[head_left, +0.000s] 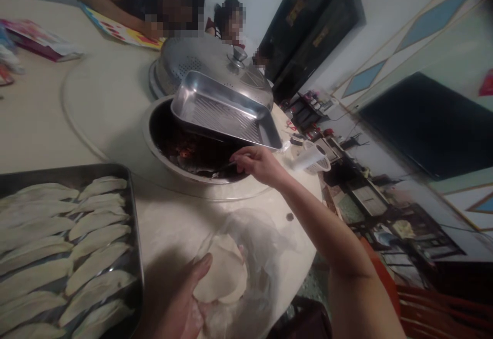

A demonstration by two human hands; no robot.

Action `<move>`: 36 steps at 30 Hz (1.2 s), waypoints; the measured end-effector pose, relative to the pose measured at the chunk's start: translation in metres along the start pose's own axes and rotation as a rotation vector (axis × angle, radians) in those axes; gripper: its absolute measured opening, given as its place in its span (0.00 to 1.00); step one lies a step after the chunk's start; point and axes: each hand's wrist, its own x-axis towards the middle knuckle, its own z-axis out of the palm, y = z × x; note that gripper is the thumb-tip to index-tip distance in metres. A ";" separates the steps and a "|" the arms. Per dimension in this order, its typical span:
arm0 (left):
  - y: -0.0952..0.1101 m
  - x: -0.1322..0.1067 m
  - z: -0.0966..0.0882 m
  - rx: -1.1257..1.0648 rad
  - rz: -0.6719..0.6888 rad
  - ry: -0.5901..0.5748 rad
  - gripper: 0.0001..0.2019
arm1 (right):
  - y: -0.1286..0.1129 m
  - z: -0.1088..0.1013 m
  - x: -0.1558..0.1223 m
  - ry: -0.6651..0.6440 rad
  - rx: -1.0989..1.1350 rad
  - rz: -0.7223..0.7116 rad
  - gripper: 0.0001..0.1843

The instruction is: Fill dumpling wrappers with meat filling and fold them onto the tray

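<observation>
At seven o'clock in the view, the left hand [188, 303] is partly curled, its thumb pressed over round dough wrappers [219, 269], seemingly two, overlapping. The top one lies flat, with no filling on it. Near the centre, the right hand [257, 164] is closed around the handle of a utensil [228, 166], whose far end dips into the metal bowl [149, 132], toward nine o'clock from that hand. Dark filling [185, 150] sits inside, though shade hides how much is left. At six o'clock, a clear plastic bag [269, 257] lies beside the wrappers on the bench [165, 215]. Out at eight o'clock, a metal tray [135, 226] carries two visible columns of folded dumplings [100, 226]; many appear finished, while the held wrappers look unfilled and unfolded. Toward eleven o'clock, a ridged steel pan [227, 115] overhangs the bowl, before a domed lid [211, 56].
</observation>
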 end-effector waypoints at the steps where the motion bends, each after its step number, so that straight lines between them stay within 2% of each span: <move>1: 0.000 0.001 -0.001 0.013 0.006 -0.002 0.30 | 0.001 0.001 0.000 0.041 0.132 0.031 0.08; 4: 0.000 0.003 -0.003 0.039 0.035 0.000 0.25 | 0.004 0.003 -0.005 0.191 0.467 0.100 0.08; 7: 0.001 0.005 -0.001 0.013 0.068 0.011 0.20 | 0.008 0.000 -0.016 0.289 0.670 0.125 0.10; 10: 0.005 0.004 0.005 -0.037 0.113 0.037 0.19 | 0.014 -0.005 -0.035 0.324 0.776 0.113 0.11; 13: 0.011 0.001 0.012 -0.080 0.214 0.044 0.20 | 0.019 -0.010 -0.063 0.353 0.790 0.064 0.10; 15: 0.014 0.000 0.015 -0.130 0.260 -0.003 0.22 | 0.022 -0.011 -0.087 0.369 0.733 0.014 0.09; 18: 0.017 0.001 0.015 -0.166 0.277 -0.171 0.24 | 0.025 -0.006 -0.126 0.400 0.569 -0.087 0.10; 19: 0.017 0.002 0.015 -0.181 0.295 -0.195 0.25 | 0.025 -0.003 -0.138 0.415 0.503 -0.123 0.09; 22: 0.016 0.004 0.014 -0.182 0.341 -0.160 0.23 | 0.024 0.004 -0.168 0.447 0.269 -0.226 0.06; 24: 0.015 0.005 0.015 -0.159 0.348 -0.133 0.22 | 0.022 0.007 -0.180 0.424 0.089 -0.306 0.08; 29: 0.013 0.005 0.019 -0.090 0.328 -0.094 0.24 | 0.014 0.016 -0.186 0.338 -0.217 -0.540 0.12; 36: 0.015 0.007 0.013 -0.036 0.255 -0.143 0.28 | 0.016 0.027 -0.176 0.299 -0.241 -0.630 0.13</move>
